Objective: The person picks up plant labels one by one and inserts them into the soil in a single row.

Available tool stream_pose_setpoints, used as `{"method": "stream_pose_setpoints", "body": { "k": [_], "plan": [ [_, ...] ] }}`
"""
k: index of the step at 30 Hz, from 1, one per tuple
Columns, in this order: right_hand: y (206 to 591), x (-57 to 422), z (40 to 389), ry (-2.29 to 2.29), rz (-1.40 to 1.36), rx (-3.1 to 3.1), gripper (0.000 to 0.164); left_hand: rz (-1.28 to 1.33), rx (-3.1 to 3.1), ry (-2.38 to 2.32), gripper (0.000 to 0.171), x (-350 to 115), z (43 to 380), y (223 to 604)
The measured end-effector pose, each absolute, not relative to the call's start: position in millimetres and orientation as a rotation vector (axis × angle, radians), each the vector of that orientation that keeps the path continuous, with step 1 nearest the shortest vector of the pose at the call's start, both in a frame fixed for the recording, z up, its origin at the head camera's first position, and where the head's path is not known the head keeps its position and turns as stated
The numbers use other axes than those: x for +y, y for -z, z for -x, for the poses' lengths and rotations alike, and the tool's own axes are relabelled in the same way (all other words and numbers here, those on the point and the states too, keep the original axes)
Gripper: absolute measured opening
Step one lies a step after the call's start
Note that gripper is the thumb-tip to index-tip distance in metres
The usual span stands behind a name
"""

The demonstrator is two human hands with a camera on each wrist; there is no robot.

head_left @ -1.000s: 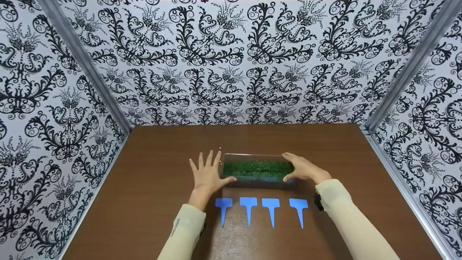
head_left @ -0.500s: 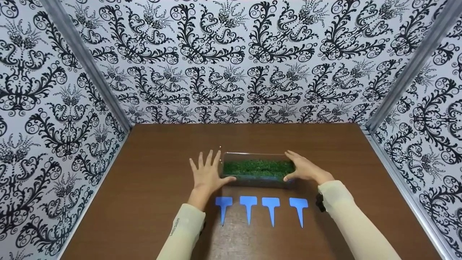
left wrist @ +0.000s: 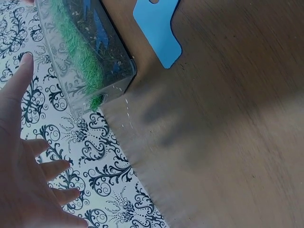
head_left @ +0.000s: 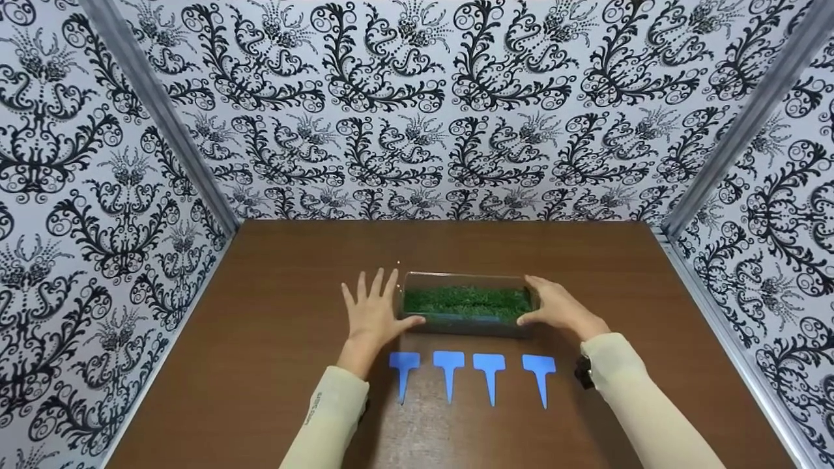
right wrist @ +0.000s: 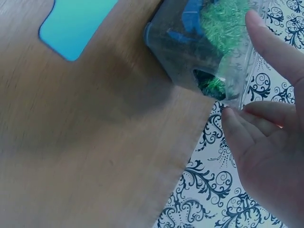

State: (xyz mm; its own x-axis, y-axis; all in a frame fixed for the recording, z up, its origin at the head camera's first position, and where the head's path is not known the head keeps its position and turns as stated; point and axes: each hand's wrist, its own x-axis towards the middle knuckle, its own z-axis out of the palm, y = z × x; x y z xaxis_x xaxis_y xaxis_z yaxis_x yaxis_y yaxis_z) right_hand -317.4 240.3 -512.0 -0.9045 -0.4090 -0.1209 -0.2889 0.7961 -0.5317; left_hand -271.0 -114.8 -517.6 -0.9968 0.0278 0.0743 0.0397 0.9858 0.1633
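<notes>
A clear rectangular box (head_left: 469, 324) holding green artificial grass (head_left: 466, 299) sits on the brown table. In the left wrist view, dark filling and blue shapes show through the wall of the box (left wrist: 111, 45). My left hand (head_left: 371, 316) is at its left end, fingers straight and spread, thumb reaching toward the front corner. My right hand (head_left: 561, 309) is around the right end, thumb toward the front and fingers toward the back. In the right wrist view, the right hand (right wrist: 270, 142) has its fingertips right at the rim, with fingers extended.
Several blue T-shaped plant labels, such as the leftmost label (head_left: 404, 368) and the rightmost label (head_left: 539, 372), lie in a row in front of the box, stems toward me. Black-and-white patterned walls (head_left: 417, 130) with metal corner posts (head_left: 163, 117) enclose the table (head_left: 280, 293).
My right hand has slid a little to the right, from over the box's back edge to its end. The left hand, box and labels stay nearly as they were.
</notes>
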Motion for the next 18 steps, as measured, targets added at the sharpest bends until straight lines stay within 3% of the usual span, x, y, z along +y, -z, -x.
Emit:
{"method": "stream_pose_setpoints", "body": {
  "k": [18],
  "plan": [
    [511.3,245.3,324.5,0.736,0.557,2.734,0.095,0.117,-3.023,0.274,0.112,-103.8,266.6,511.7]
  ]
}}
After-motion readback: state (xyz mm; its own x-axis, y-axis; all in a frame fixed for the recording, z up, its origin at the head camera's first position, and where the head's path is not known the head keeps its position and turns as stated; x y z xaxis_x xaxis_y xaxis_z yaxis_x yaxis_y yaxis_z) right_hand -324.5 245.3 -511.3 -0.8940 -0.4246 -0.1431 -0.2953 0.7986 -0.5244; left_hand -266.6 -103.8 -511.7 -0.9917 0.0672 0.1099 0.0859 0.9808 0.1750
